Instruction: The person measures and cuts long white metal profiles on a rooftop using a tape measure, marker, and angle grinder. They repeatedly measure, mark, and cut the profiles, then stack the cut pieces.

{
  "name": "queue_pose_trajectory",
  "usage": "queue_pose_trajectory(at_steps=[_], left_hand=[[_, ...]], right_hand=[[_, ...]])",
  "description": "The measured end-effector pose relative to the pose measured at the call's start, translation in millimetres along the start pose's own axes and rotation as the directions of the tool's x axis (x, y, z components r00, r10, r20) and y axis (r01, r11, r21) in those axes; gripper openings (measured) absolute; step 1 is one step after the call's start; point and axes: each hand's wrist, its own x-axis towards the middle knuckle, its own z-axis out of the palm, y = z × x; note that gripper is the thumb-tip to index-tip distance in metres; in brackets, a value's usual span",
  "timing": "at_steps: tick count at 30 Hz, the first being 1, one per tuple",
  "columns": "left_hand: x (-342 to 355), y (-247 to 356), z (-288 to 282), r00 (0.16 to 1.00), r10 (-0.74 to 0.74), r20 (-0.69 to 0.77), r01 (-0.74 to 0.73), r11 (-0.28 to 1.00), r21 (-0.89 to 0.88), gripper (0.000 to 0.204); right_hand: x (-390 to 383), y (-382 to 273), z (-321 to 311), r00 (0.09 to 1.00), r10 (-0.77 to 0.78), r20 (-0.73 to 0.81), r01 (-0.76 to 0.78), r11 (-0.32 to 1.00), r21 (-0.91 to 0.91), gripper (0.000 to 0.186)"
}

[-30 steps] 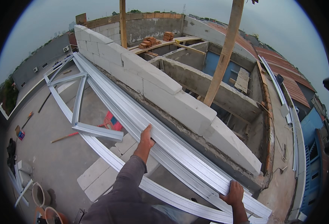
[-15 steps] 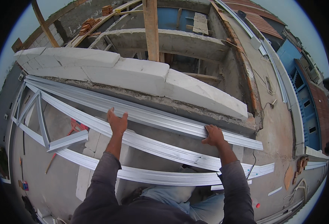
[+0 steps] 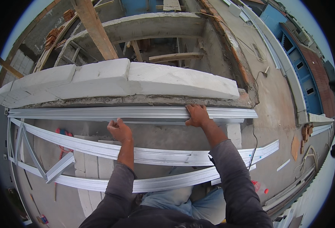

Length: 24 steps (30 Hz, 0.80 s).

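Observation:
A stack of long silvery ribbed metal channels (image 3: 137, 113) lies along the foot of the white block wall. My right hand (image 3: 198, 115) grips the stack toward its right end, fingers over the top and thumb along the near edge. Just below the stack's near edge is my left hand (image 3: 122, 131), its fingers loosely bent and slightly apart, with nothing visible in them. Nearer to me, under my forearms, lies a metal truss frame with an upper chord (image 3: 163, 156) and a lower chord (image 3: 152, 185). Short slanting web pieces (image 3: 60, 167) join at its left part.
The white block wall (image 3: 175, 78) runs beyond the stack, with a slanted wooden post (image 3: 95, 30) behind it. Pale blocks (image 3: 234, 135) support the metal. A thin cable (image 3: 254, 146) crosses the truss's right end. A red-capped bottle (image 3: 259, 187) lies at right.
My view has turned, so the stack now looks nearly level. The stack lies closer against the wall's foot. My left hand's fingers have drawn in, below the stack's near edge.

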Motion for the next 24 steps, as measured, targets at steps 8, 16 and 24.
queue_pose_trajectory(at_steps=[8, 16, 24], left_hand=[[18.0, 50.0, 66.9, 0.258, 0.380, 0.888, -0.782, 0.622, -0.039, 0.043], [-4.3, 8.9, 156.2, -0.208, -0.165, 0.964, -0.934, 0.325, -0.146, 0.048], [-8.9, -22.6, 187.3, -0.376, -0.239, 0.895, -0.921, 0.203, -0.333, 0.021]], right_hand=[[-49.6, -28.4, 54.0, 0.986, 0.020, -0.168, -0.036, 0.995, -0.095, 0.071], [-56.3, -36.0, 65.1, 0.942, 0.050, -0.332, -0.072, 0.996, -0.054, 0.038], [-64.4, -43.5, 85.5, 0.859, 0.118, -0.499, -0.127, 0.992, 0.016, 0.038]])
